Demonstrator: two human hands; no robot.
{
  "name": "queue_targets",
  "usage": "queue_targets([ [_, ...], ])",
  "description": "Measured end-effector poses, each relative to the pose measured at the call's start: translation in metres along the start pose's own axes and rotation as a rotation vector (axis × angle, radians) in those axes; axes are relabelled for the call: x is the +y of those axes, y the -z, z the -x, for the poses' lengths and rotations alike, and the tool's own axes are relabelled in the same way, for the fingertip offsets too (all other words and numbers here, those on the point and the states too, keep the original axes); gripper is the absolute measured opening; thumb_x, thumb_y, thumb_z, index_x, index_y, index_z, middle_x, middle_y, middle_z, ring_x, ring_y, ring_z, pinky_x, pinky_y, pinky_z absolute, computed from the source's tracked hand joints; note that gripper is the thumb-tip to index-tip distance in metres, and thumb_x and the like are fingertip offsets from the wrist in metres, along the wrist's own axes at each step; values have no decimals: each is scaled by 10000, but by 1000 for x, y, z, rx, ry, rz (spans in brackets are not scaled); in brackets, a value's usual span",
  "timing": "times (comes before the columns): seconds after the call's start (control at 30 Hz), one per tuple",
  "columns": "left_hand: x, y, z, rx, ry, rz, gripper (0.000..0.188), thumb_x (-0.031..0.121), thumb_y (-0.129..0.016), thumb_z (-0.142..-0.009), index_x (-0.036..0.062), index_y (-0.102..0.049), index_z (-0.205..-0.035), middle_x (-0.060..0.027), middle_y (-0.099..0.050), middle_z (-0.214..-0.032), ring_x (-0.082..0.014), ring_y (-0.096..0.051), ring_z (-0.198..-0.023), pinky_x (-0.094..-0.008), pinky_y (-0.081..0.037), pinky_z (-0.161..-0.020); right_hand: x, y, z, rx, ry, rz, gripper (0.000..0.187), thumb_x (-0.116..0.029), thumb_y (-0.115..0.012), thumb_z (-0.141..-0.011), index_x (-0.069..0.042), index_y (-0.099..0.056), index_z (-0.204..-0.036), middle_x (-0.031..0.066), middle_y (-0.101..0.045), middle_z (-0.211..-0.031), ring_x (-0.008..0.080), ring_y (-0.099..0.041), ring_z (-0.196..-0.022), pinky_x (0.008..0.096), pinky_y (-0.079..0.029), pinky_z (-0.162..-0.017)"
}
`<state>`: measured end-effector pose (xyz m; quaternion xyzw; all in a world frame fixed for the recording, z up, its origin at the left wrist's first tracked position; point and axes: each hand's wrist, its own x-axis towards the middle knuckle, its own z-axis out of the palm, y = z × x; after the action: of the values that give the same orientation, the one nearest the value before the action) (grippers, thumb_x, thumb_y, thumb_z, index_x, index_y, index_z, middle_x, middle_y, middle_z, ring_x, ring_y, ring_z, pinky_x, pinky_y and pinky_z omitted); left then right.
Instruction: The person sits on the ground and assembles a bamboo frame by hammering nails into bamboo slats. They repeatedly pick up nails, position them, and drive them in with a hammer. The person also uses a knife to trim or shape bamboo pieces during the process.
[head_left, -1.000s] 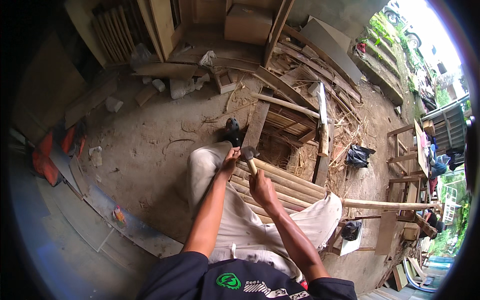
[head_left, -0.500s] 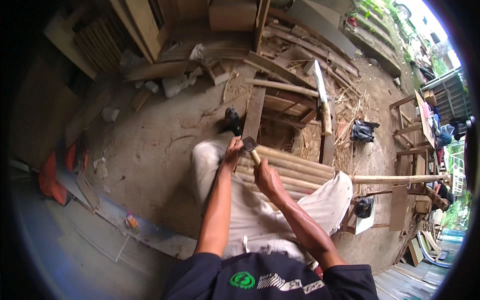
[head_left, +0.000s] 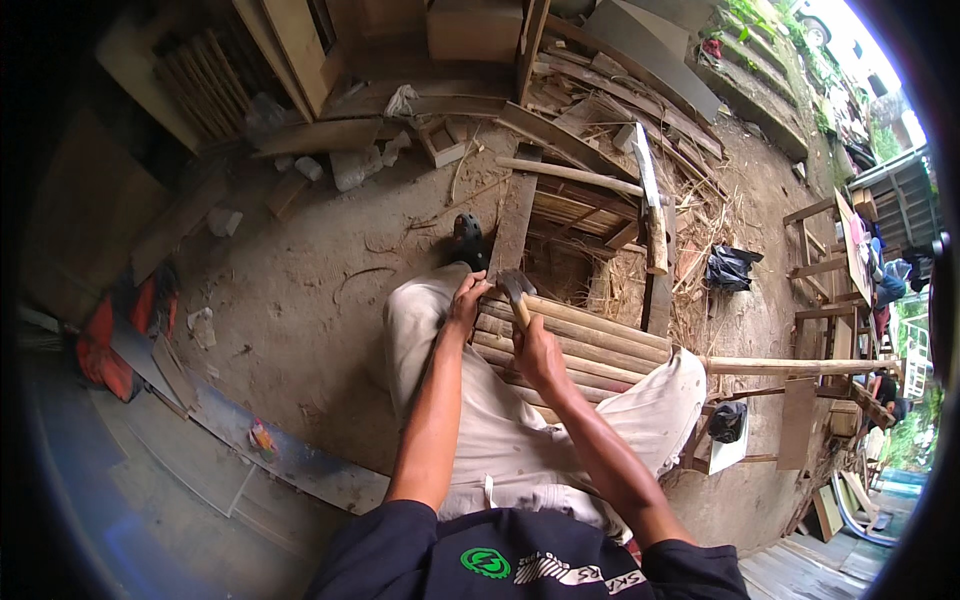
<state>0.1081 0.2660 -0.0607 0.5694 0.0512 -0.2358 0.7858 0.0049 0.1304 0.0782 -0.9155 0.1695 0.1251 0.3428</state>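
My right hand [head_left: 540, 352] is wrapped round the wooden handle of a hammer [head_left: 517, 290], whose dark metal head is just right of my left hand. My left hand [head_left: 468, 297] is pinched at the left end of a row of bamboo poles [head_left: 590, 335]; what its fingers hold is too small to make out. The poles lie side by side across the space between my knees, over a wooden frame. A dark plank [head_left: 512, 215] of that frame runs away from me beyond the left hand.
A long-bladed saw [head_left: 645, 170] rests at the frame's far right beside a loose bamboo pole [head_left: 580, 177]. One long pole [head_left: 790, 366] sticks out to the right past my knee. Scrap boards [head_left: 640, 100] are piled behind, and a black plastic bag [head_left: 732, 268] lies right.
The hammer head has shifted slightly right, away from my left hand, and my right hand has moved a little with it. My left hand stays at the pole ends.
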Motion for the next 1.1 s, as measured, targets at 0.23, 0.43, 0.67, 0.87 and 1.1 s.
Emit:
queue_targets([
  [0.23,-7,7,-8,37,-18,-57,415,231,-516,-945,42,-546,-1314,-81,-548,-1325,-191,-436,-1285,-307,-281,-1108,-21,38,7,267,327,-210,264,-209,-599,-960,11,-460,-922,312,-587,-693,524,-582,-667,561,-421,-542],
  [0.43,-31,13,-16,14,-219,-166,441,267,-483,-965,-17,-544,-1296,-125,-579,-1307,-211,-486,-1262,-298,-319,-1090,5,0,11,133,84,7,301,-249,-578,-951,26,-458,-972,318,-628,-742,528,-618,-727,594,-480,-621],
  [0.67,-16,5,-1,44,-188,-185,549,390,-363,-992,14,-513,-1363,-109,-511,-1403,-205,-412,-1327,-317,-250,-1134,-6,26,-7,148,202,-117,313,-239,-605,-948,44,-473,-947,327,-598,-699,512,-611,-678,548,-454,-556],
  [0.87,-9,1,3,47,-210,-159,561,392,-265,-1025,17,-513,-1360,-124,-514,-1402,-231,-414,-1333,-340,-254,-1142,0,14,14,118,236,-52,275,-200,-580,-950,34,-439,-973,315,-616,-720,513,-616,-717,572,-469,-607],
  [1.1,-12,-2,5,41,-77,123,537,368,-266,-1016,66,-530,-1373,-71,-546,-1358,-184,-471,-1278,-326,-327,-1101,1,13,3,66,190,1,300,-214,-583,-956,50,-450,-907,329,-610,-743,519,-609,-736,580,-460,-622],
])
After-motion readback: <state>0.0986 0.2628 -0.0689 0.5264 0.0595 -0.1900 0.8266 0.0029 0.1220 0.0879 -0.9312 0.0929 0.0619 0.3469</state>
